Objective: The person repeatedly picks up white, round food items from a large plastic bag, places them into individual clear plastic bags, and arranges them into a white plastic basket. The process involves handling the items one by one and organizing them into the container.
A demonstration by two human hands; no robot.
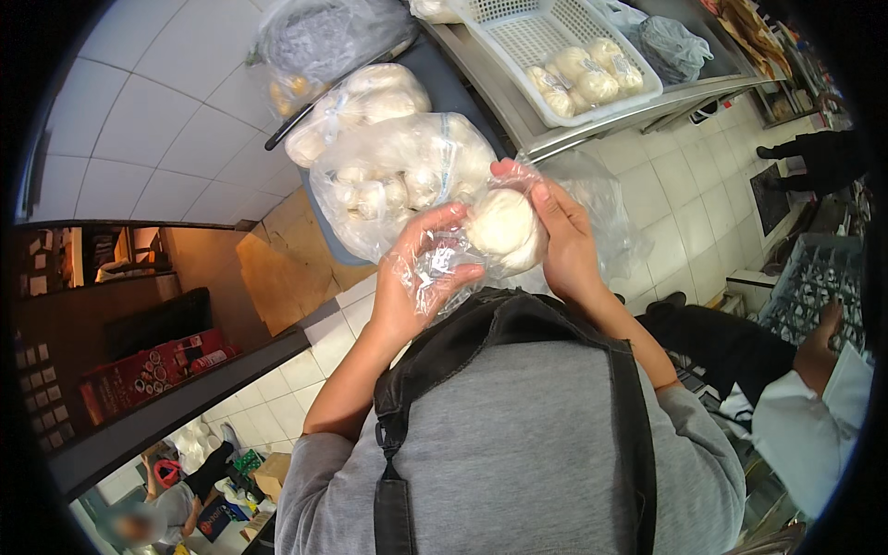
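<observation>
Before my chest, both hands are on a clear plastic bag (444, 260) around a pale, round dough ball (504, 222). A second pale lump shows just below the ball. My left hand (423, 260) grips the crinkled plastic on the left side, with thumb and fingers spread around it. On the other side, my right hand (565, 232) supports the wrapped ball, its fingertips at the film's upper edge. Just beyond my hands lies a large clear bag of dough balls (378, 194). Behind it sits another full, knotted bag (368, 100).
A white perforated basket (513, 66) holding several wrapped balls stands on a steel table (590, 132). Near the tiled wall are a black handle (290, 126) and a plastic bag (333, 35). A person in dark trousers (721, 340) works close on my right, beside a glass rack (818, 277).
</observation>
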